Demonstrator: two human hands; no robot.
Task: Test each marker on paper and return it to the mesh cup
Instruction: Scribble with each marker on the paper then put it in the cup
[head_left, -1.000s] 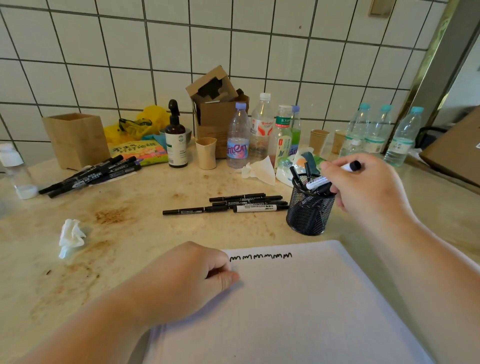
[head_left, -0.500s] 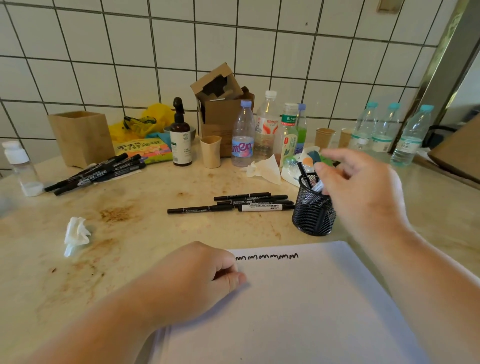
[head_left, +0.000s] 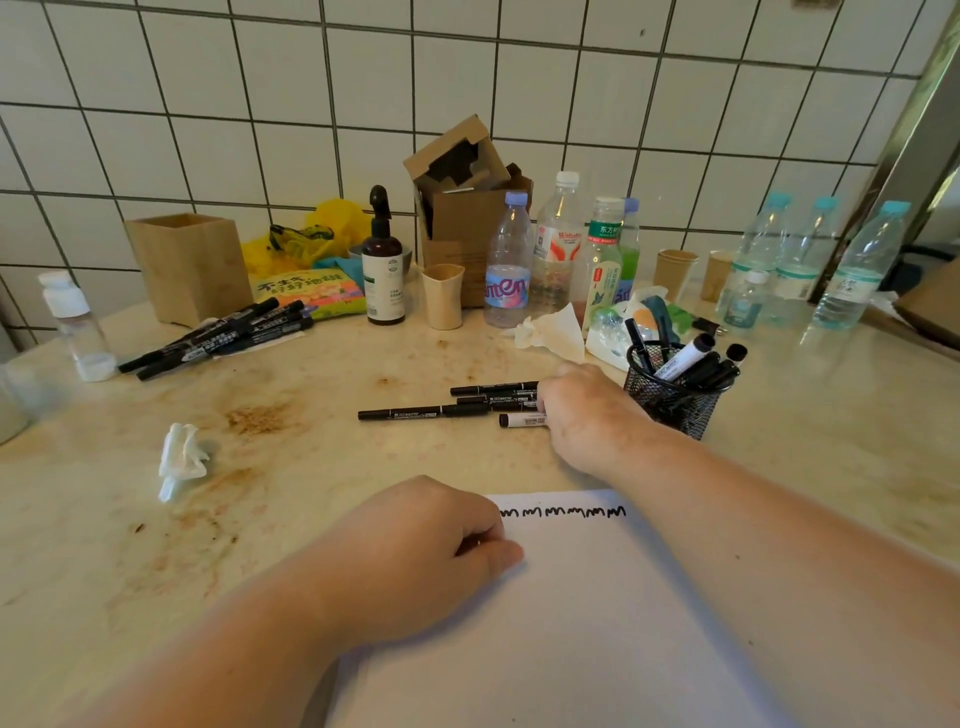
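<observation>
Black wire-mesh cup (head_left: 675, 395) marks my reference. Just left of it, slim black markers (head_left: 467, 402) lie lengthwise left-right; my right hand (head_left: 582, 410) covers their near ends, grip unclear. My left hand (head_left: 415, 551), fingers curled, pins white paper (head_left: 597, 623).

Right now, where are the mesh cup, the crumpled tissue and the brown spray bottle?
mesh cup (head_left: 670, 402): head view, front mesh wall.
crumpled tissue (head_left: 182, 457): head view, middle of the wad.
brown spray bottle (head_left: 383, 275): head view, labelled body.
</observation>
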